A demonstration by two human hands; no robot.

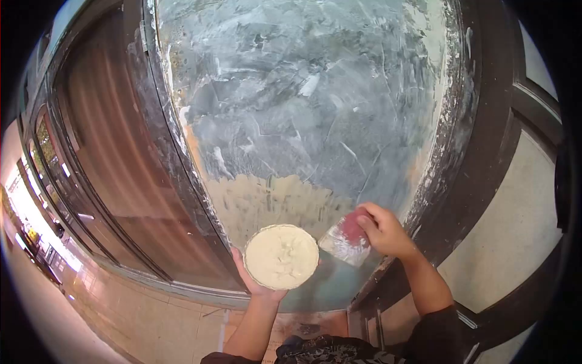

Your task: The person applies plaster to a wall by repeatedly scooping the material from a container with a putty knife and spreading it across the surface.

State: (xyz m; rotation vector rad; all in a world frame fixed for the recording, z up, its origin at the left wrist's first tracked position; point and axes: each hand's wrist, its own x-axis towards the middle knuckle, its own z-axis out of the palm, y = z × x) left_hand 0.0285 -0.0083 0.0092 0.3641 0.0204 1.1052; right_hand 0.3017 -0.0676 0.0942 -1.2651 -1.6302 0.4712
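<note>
My left hand point(254, 280) is closed around the side and underside of a round bowl point(281, 256) filled with cream-coloured paste; the fingers beneath it are mostly hidden. To its right, my right hand point(388, 233) grips a putty knife point(348, 238) with a reddish upper part and a wide blade smeared with white paste. The blade is close to the bowl's right rim. Behind both is a wall panel point(291, 115), grey-blue with streaky plaster above. A band of beige paste point(273, 194) covers its lower left part.
Dark, paint-spotted frames point(451, 158) border the panel on both sides. A brown curtained glass door point(115, 133) stands to the left, and a dark panelled door point(509, 218) to the right. Below lies a tiled floor point(163, 321).
</note>
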